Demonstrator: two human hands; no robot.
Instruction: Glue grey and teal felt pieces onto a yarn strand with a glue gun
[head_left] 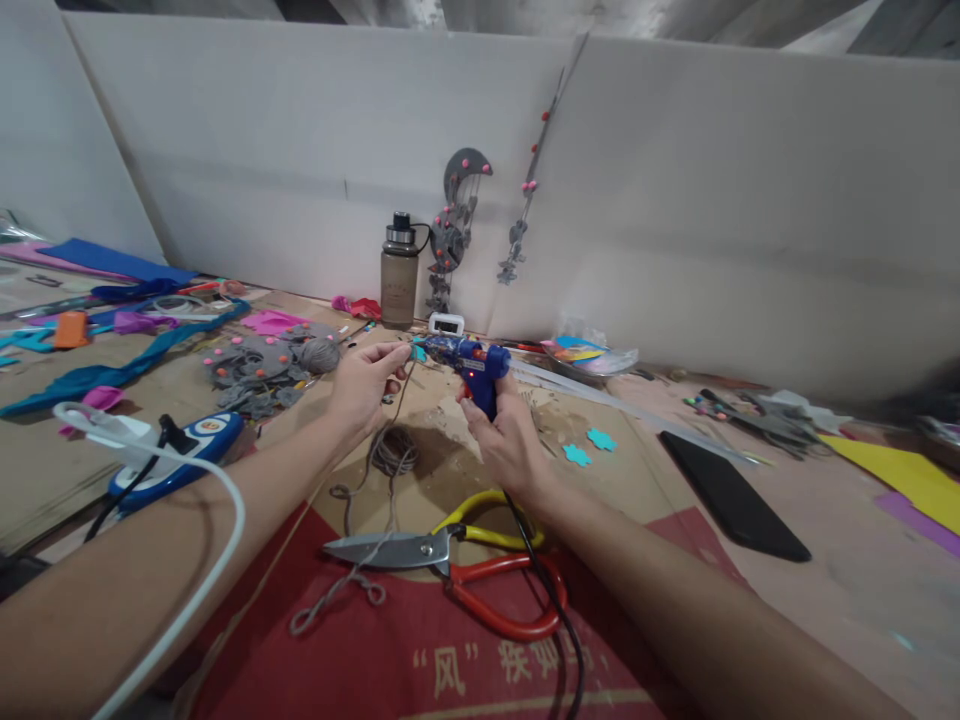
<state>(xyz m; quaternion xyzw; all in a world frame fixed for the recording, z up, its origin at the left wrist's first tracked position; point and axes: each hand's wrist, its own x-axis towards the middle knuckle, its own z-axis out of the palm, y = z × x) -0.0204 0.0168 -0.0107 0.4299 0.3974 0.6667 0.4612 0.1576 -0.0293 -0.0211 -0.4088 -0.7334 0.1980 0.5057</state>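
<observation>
My right hand (pixel 506 425) is wrapped round the grip of a blue hot glue gun (pixel 476 365), a long clear glue stick (pixel 600 390) trailing from its back. The gun's nozzle points left at a small teal felt piece (pixel 418 350). My left hand (pixel 369 383) pinches this piece, and grey yarn (pixel 406 390) runs down from the fingertips to a loose coil (pixel 394 450) on the cardboard. Nearer me lie scissors (pixel 420 548) with one yellow and one red handle, yarn ends crossing the blades. Two teal felt flower shapes (pixel 577 455) rest right of the gun.
A bottle (pixel 399 280) stands by the white wall panel (pixel 262 150). Grey felt pieces with pom-poms (pixel 262 365) lie left, near a blue-and-white power strip (pixel 187 455). A black phone-like slab (pixel 731 495) lies right. A white cable (pixel 236 510) passes over my left forearm.
</observation>
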